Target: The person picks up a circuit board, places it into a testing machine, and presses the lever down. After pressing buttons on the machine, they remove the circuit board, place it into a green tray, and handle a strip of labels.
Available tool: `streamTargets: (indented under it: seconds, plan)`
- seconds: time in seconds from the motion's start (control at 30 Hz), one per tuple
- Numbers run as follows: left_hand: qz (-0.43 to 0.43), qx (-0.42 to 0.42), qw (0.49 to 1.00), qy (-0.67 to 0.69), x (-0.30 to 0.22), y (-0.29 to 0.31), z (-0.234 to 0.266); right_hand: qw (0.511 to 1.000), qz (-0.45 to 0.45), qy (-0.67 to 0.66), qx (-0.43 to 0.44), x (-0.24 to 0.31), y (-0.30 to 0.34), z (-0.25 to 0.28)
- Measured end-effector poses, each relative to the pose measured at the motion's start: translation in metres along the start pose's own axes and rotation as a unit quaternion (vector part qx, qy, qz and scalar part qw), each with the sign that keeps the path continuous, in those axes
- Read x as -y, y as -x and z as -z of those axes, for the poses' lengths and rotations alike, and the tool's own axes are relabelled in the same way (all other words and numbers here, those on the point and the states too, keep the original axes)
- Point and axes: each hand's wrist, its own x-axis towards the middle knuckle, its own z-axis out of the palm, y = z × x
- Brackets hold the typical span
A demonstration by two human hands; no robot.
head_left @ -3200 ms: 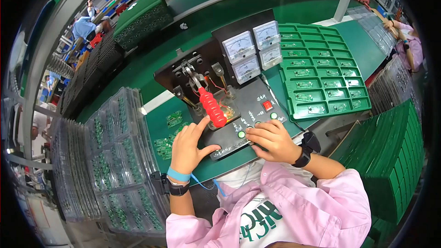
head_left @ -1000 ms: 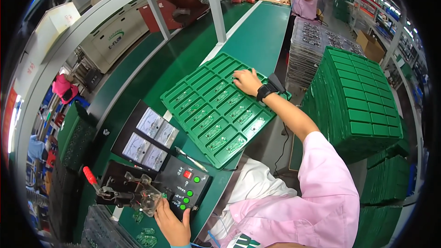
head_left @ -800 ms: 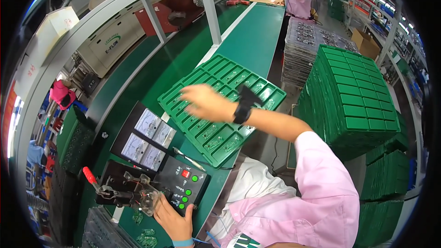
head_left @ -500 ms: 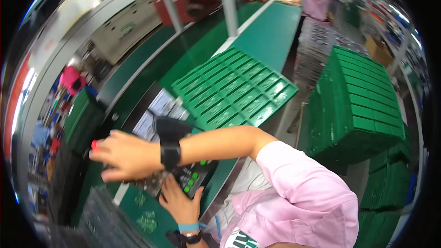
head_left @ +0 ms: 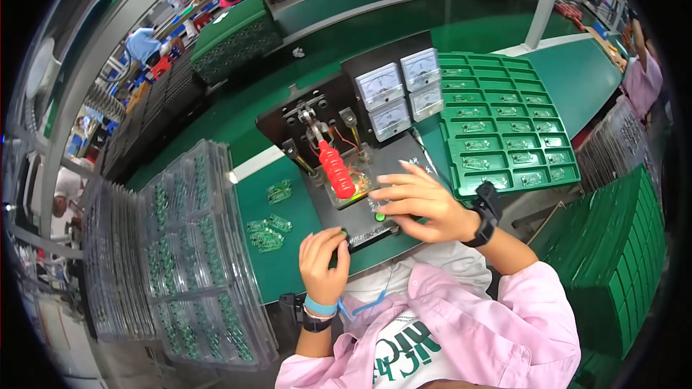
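A black test fixture [head_left: 328, 209] stands before me, its toggle clamp's red handle [head_left: 336, 173] slanting down over a small circuit board seated below. Four-square panel meters [head_left: 380, 86] rise at its back right. My right hand [head_left: 429, 209] is open at the fixture's front right, fingers spread beside a green button [head_left: 380, 217]. At the front left corner, my left hand [head_left: 324, 263] rests with fingertips by another button, mostly covered; nothing shows in its grasp. Loose green circuit boards [head_left: 268, 232] lie left of the fixture.
A green compartment tray [head_left: 504, 130] with boards lies at right. Stacked clear trays of boards [head_left: 194, 259] stand at left, stacked green trays [head_left: 613, 259] at lower right. A metal post [head_left: 544, 3] rises behind the bench. Other people sit or stand farther off.
My view has swung left. My right hand, earlier stretched across to the left at the red handle, has let go and come back to the fixture's front right. My left hand is at the front left.
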Motion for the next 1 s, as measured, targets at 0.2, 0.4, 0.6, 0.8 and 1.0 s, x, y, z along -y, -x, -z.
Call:
streamTargets:
  seconds: [0.2, 0.4, 0.6, 0.8, 1.0]
  plan:
    - [0.063, -0.031, 0.997, 0.038, 0.011, -0.006, 0.003, 0.979, -0.044, 0.110, -0.166, 0.022, 0.010, -0.001]
    - [0.016, 0.019, 1.000, 0.019, 0.029, -0.017, 0.008, 0.957, -0.063, 0.283, -0.022, 0.016, 0.056, -0.053]
    - [-0.002, 0.034, 0.999, 0.006, 0.034, -0.034, 0.015, 0.961, -0.112, 0.250, -0.032, 0.013, 0.060, -0.063]
    - [-0.054, 0.071, 0.996, -0.003, 0.039, -0.060, 0.015, 0.963, -0.109, 0.244, -0.033, 0.015, 0.057, -0.061]
    - [-0.079, 0.204, 0.973, -0.077, 0.043, -0.074, 0.019, 0.967, -0.107, 0.229, -0.043, 0.013, 0.047, -0.052]
